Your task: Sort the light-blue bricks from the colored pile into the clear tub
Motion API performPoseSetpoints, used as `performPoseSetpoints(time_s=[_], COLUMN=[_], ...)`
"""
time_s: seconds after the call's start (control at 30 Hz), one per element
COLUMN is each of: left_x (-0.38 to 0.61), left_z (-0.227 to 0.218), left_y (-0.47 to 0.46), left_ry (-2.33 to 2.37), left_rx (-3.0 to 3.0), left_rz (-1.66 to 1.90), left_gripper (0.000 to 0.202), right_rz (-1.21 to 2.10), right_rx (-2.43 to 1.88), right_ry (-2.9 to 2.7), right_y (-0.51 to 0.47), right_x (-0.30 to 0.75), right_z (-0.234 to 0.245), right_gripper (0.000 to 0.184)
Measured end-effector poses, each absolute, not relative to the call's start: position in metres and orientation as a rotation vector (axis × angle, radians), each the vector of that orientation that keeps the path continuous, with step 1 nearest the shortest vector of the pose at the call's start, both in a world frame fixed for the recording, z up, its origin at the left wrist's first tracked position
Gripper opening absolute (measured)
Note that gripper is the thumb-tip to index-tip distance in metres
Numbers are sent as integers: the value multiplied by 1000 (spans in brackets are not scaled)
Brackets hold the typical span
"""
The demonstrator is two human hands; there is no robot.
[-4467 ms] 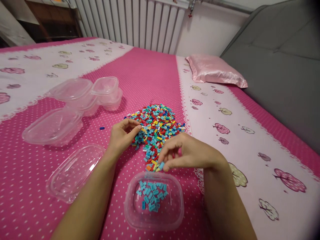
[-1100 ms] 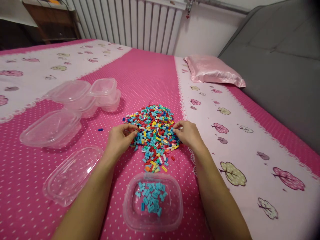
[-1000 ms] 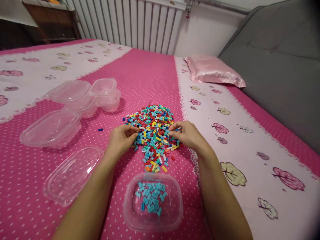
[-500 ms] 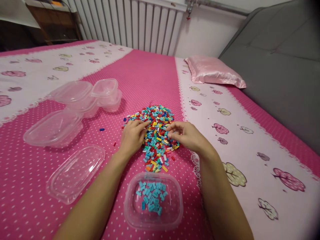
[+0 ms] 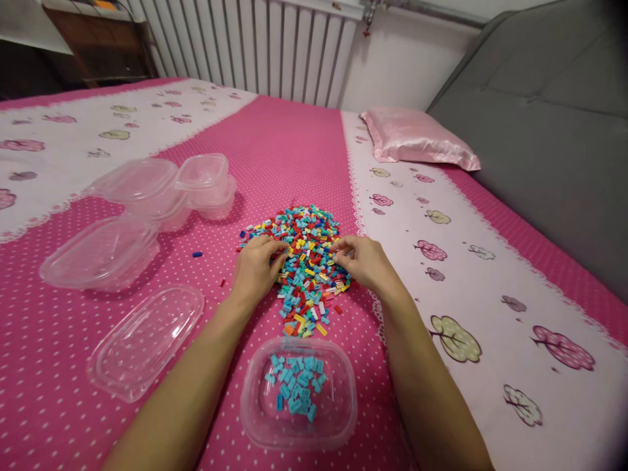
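honestly, lots of smooth, shiny plastic going on: the pile of little bricks (image 5: 314, 252) is a loose, knobbly heap of small oblong pieces in red, yellow, green, white and several blues, wide at the far end and narrowing to a tail towards the person. it sits on a bedspread (image 5: 294, 144) that's hot pink with white polka dots, plus pale bands of printed trees with a lacy-looking edge. the left hand (image 5: 258, 265) is over the pile's left edge, fingers curled and thumb brought in near the fingertips, and the right hand (image 5: 362, 258) is at the right edge with thumb and forefinger nearly together; can't tell if either is pinching a brick, too small to make out. so the heap lies right between the two hands, each one hiding a bit of it. just below the tail is a clear rounded tub (image 5: 248, 392) with light-blue bricks (image 5: 298, 383) scattered in it, between the forearms. a shallow clear plastic piece (image 5: 147, 340) lies just left of the left forearm, with more see-through containers (image 5: 103, 252) behind it. one dark blue brick (image 5: 197, 254) and a red brick (image 5: 222, 283) are off on their own, left of the pile. farther back there's a satiny pink pillow (image 5: 417, 137) near a padded grey headboard (image 5: 549, 104), and a ribbed white radiator (image 5: 245, 49).
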State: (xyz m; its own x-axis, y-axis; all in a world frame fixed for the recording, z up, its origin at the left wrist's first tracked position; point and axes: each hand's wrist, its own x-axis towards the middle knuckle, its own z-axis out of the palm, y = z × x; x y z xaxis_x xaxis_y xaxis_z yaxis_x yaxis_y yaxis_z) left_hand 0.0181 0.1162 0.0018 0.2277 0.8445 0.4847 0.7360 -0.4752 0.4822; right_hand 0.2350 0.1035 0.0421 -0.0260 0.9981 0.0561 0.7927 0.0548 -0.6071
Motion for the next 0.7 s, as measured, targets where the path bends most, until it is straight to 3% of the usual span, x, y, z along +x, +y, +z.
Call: performPoseSetpoints(time_s=[0.27, 0.4, 0.5, 0.7], left_x=[13, 9, 7, 6], left_z=[29, 45, 49, 35], left_y=[95, 81, 77, 88], left_ry=[1172, 713, 539, 822], left_rx=[1837, 1853, 1900, 1765], left_rz=[1186, 849, 590, 810], left_gripper=[23, 18, 25, 17], right_rz=[473, 416, 400, 423], right_rx=[-1668, -1688, -1663, -1686], right_ry=[-1976, -1980, -1974, -1899], right_y=[112, 114, 115, 115], right_x=[220, 218, 217, 220], right_z=[25, 19, 17, 21], right_gripper=[30, 26, 23, 14])
